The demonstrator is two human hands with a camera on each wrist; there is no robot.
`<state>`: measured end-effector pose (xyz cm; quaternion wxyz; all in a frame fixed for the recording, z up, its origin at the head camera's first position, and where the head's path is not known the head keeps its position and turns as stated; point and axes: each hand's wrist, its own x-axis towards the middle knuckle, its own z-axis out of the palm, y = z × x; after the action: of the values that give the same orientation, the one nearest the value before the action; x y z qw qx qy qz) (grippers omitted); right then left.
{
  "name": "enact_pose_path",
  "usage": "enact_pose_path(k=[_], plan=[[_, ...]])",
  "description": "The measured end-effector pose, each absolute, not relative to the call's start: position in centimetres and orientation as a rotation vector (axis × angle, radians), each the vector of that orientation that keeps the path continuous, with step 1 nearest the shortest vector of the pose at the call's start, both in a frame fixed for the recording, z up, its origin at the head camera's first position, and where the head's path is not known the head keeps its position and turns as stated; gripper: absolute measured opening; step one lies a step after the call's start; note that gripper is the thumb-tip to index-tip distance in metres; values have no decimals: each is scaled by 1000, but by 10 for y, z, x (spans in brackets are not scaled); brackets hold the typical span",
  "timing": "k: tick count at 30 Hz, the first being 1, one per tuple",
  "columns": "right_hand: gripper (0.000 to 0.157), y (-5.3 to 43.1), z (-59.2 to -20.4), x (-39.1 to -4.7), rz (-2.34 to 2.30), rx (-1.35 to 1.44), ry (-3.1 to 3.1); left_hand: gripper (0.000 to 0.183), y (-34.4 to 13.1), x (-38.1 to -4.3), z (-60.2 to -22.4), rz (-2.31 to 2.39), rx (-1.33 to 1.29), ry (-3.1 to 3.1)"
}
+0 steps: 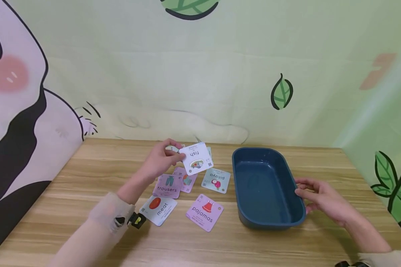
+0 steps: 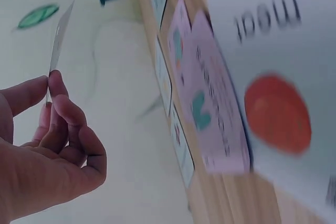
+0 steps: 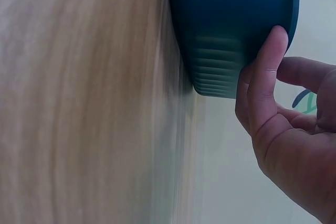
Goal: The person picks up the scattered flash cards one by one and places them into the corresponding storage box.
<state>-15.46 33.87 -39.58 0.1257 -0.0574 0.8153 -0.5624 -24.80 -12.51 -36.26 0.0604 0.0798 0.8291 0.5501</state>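
Observation:
My left hand (image 1: 160, 157) pinches a white fish card (image 1: 196, 158) by its edge, above the other cards. In the left wrist view the held card (image 2: 61, 32) is seen nearly edge-on between thumb and fingers. On the right, a deep blue plastic bin (image 1: 242, 213) stands upright on the table, its inside bare. My right hand (image 1: 324, 200) grips the bin's right rim, with the thumb at the edge and fingers against the outer wall (image 3: 226, 51). Below the left hand lie a trousers card (image 1: 167, 185) and a meat card (image 1: 158, 209).
A pajamas card (image 1: 205, 212) and a pitaya card (image 1: 216, 180) lie left of the bin. Another purple card (image 1: 188, 180) is partly under the trousers card, and further cards are mostly hidden behind the fish card. The wooden table (image 1: 127, 244) ends against a printed cloth backdrop (image 1: 200, 92).

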Motion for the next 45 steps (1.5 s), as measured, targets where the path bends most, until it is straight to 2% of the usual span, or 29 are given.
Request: enact_pose_path(k=[23, 34, 45], plan=[[56, 337, -394, -154, -1641, -182, 2378, 27, -33, -219, -374, 1604, 445, 2255], [58, 337, -394, -153, -1658, -168, 2364, 22, -10, -216, -382, 1632, 616, 2265], [57, 336, -395, -153, -1635, -155, 2389, 21, 10, -215, -382, 1551, 659, 2362]])
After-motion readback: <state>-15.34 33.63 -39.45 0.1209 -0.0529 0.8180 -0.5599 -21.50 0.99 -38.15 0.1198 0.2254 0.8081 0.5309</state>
